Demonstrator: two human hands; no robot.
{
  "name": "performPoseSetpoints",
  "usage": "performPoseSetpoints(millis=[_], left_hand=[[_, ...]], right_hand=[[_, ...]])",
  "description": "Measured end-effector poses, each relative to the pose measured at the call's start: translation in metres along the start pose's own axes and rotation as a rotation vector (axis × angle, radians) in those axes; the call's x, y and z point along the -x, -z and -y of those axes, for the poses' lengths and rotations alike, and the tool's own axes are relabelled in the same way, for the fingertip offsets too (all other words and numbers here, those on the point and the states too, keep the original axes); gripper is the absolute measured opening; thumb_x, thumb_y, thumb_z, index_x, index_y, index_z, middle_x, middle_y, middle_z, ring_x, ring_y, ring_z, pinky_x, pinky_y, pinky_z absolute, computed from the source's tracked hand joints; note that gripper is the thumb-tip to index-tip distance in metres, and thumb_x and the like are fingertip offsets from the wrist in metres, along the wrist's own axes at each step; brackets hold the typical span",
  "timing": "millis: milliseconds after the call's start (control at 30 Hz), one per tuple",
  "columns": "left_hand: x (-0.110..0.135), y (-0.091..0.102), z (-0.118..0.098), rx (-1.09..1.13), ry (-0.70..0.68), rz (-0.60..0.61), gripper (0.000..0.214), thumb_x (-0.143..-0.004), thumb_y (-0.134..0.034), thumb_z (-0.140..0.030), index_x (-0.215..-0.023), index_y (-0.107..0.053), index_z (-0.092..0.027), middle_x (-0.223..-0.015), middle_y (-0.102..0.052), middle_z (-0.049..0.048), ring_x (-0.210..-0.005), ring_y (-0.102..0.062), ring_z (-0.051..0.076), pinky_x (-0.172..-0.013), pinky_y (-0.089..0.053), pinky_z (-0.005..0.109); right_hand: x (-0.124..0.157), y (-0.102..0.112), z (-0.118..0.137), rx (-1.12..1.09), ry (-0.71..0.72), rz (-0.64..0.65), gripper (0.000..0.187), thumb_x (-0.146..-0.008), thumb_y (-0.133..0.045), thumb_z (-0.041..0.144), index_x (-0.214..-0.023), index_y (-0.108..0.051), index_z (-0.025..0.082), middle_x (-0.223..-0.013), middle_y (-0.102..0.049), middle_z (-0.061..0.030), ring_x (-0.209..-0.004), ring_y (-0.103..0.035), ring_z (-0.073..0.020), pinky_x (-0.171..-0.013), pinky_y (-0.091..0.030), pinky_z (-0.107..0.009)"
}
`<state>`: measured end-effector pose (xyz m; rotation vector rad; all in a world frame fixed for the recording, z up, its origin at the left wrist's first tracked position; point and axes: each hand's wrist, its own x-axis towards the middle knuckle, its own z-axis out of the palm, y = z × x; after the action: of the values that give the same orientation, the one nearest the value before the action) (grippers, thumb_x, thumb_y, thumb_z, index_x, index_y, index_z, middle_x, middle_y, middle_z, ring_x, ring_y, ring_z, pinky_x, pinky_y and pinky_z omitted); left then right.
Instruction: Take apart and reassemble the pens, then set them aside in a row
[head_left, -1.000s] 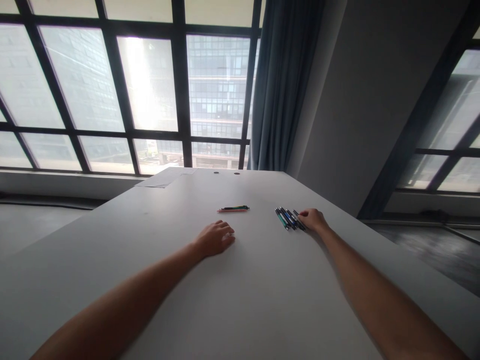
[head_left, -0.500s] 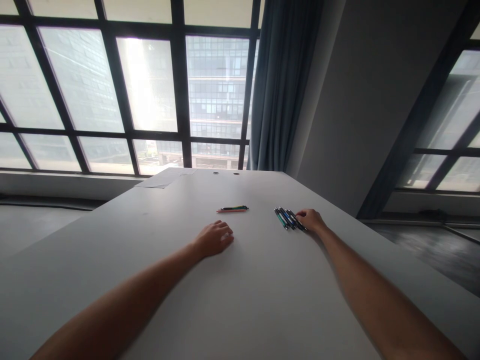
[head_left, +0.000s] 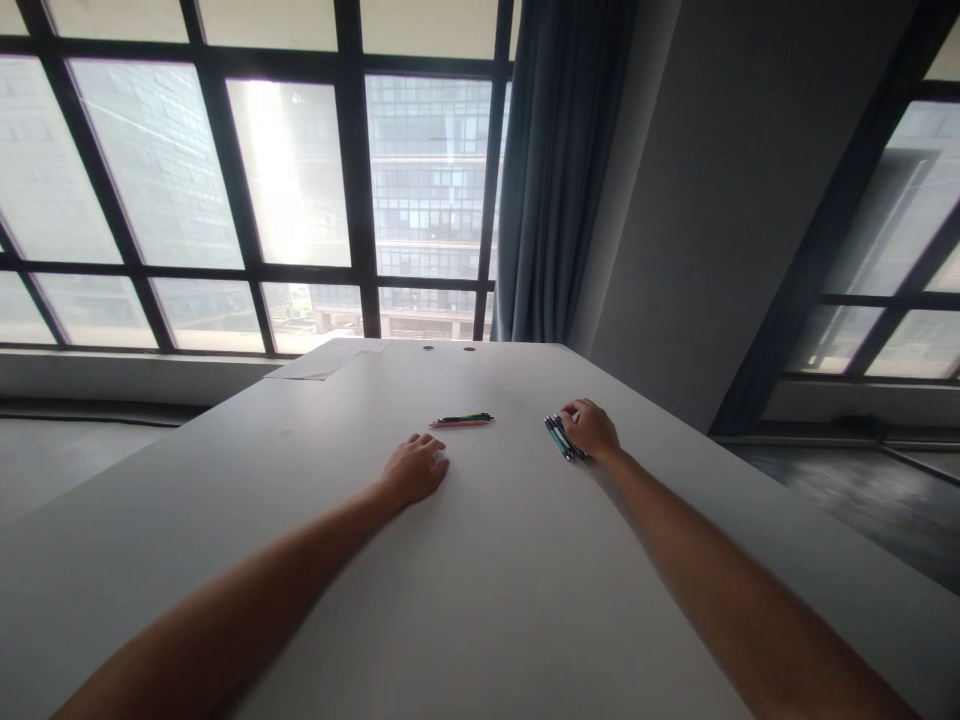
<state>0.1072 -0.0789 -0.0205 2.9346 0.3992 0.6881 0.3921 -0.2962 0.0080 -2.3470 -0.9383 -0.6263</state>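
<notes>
My right hand (head_left: pixel 591 428) is over a row of pens (head_left: pixel 559 438) on the white table, fingers curled down and closed at their upper ends. At the row's left side a green-and-black pen shows; my hand covers most of the others, so how many its fingers grip is hidden. My left hand (head_left: pixel 417 468) rests on the tabletop, fingers loosely spread and holding nothing. Beyond it lies a small separate bunch of pens (head_left: pixel 462 421), black, green and pinkish-red, pointing sideways and touched by neither hand.
The long white table (head_left: pixel 480 580) reaches away to the window. Paper sheets (head_left: pixel 319 362) lie at its far left edge. Two dark round spots (head_left: pixel 428 348) show near the far end. A blue-grey curtain (head_left: pixel 551 200) hangs behind, beside a grey pillar (head_left: pixel 705 220).
My right hand has moved left from the right end of the pen row and now covers most of it. My left hand has shifted slightly left and stays on the table.
</notes>
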Motion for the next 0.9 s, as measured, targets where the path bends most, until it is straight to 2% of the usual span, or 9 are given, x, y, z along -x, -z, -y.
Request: performPoseSetpoints(millis=[167, 300, 500, 733, 900], left_hand=[[-0.023, 0.004, 0.008, -0.078, 0.009, 0.059, 0.034, -0.091, -0.045, -0.030, -0.120, -0.056, -0.017, -0.123, -0.059, 0.0128, -0.112, -0.054, 0.028, -0.086, -0.050, 0.040], [-0.046, 0.002, 0.012, -0.189, 0.055, 0.067, 0.030, -0.091, -0.046, -0.029, -0.118, -0.056, -0.019, -0.117, -0.059, 0.0128, -0.110, -0.053, 0.027, -0.084, -0.050, 0.038], [-0.063, -0.005, 0.024, -0.223, 0.200, 0.108, 0.027, -0.093, -0.040, -0.024, -0.104, -0.063, -0.015, -0.109, -0.063, 0.0129, -0.105, -0.055, 0.025, -0.083, -0.049, 0.036], [-0.062, -0.003, 0.030, -0.197, 0.237, 0.133, 0.024, -0.089, -0.041, -0.015, -0.089, -0.065, -0.014, -0.100, -0.064, 0.0124, -0.095, -0.060, 0.022, -0.079, -0.048, 0.031], [-0.043, 0.003, 0.026, -0.174, 0.204, 0.136, 0.016, -0.087, -0.048, -0.016, -0.094, -0.062, -0.016, -0.103, -0.063, 0.0105, -0.097, -0.060, 0.021, -0.078, -0.048, 0.029]], right_hand=[[0.025, -0.017, 0.066, -0.069, 0.285, 0.205, 0.017, -0.084, -0.051, 0.020, -0.087, -0.067, 0.016, -0.095, -0.067, -0.0064, -0.079, -0.060, -0.0154, -0.077, -0.043, -0.025], [0.050, -0.025, 0.097, -0.056, 0.462, 0.289, 0.015, -0.085, -0.053, 0.022, -0.086, -0.067, 0.018, -0.095, -0.066, -0.0071, -0.085, -0.062, -0.0178, -0.074, -0.044, -0.026], [0.056, -0.023, 0.099, -0.038, 0.464, 0.285, 0.016, -0.087, -0.052, 0.024, -0.086, -0.067, 0.018, -0.095, -0.066, -0.0080, -0.086, -0.062, -0.0194, -0.073, -0.045, -0.027], [0.056, -0.023, 0.102, -0.009, 0.437, 0.331, 0.019, -0.089, -0.050, 0.025, -0.091, -0.067, 0.018, -0.100, -0.065, -0.0084, -0.091, -0.061, -0.0185, -0.078, -0.045, -0.026], [0.057, -0.021, 0.104, -0.030, 0.394, 0.306, 0.031, -0.090, -0.050, 0.029, -0.117, -0.060, 0.016, -0.117, -0.061, -0.0109, -0.104, -0.059, -0.0204, -0.085, -0.044, -0.026]])
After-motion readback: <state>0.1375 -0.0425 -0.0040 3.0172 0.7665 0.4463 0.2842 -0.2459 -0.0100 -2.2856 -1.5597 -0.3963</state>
